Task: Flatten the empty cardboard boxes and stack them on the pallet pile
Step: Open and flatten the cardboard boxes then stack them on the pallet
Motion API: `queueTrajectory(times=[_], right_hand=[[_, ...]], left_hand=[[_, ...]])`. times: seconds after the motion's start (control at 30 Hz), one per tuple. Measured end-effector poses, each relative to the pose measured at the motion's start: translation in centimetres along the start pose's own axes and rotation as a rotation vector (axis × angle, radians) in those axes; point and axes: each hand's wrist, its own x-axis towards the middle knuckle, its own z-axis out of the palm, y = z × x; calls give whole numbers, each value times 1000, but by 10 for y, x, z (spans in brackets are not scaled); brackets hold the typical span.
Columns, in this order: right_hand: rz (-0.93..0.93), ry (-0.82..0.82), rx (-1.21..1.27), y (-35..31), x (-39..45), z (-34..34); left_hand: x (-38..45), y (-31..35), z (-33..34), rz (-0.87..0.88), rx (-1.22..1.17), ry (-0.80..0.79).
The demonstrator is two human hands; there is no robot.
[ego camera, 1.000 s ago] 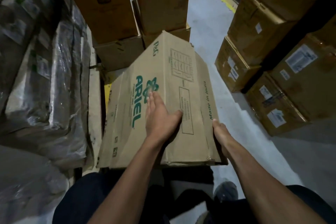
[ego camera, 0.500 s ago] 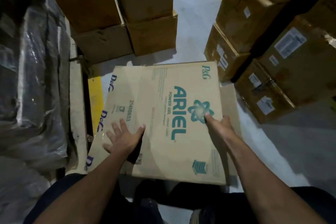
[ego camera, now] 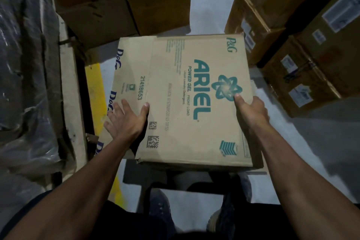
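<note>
- The left hand (ego camera: 126, 121) lies spread on the side flap of the flattened tan Ariel-printed cardboard box (ego camera: 194, 99), fingers straight, thumb hooked at the fold.
- The right hand (ego camera: 251, 111) grips the box's right edge, thumb on top near the teal logo, fingers hidden beneath.
- The box hangs level between both hands, above the grey floor (ego camera: 210, 6), long axis running left to right.
- The pallet pile cannot be identified for certain; a yellow floor stripe (ego camera: 93, 87) and plastic-wrapped goods (ego camera: 27, 64) lie left, nearer the left hand.
</note>
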Motion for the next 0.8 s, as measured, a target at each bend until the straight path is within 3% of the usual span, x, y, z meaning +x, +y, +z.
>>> queueTrajectory(times=[0.13,0.27,0.47,0.6,0.8], right_hand=[[-83,-28,1,-16,2,9],[-39,-21,24,-1,4,13],[-4,-1,-18,18,-6,12],[45,17,-53,27,-15,8],[98,18,-64,27,-27,3]], left_hand=[[7,-14,-5,-52,-20,-32],[4,-16,-8,31,57,-59],[-8,-21,-16,-13,-24,132],[-15,-27,-25,-169,-191,88],[-37,-39,-43,-96,-162,112]])
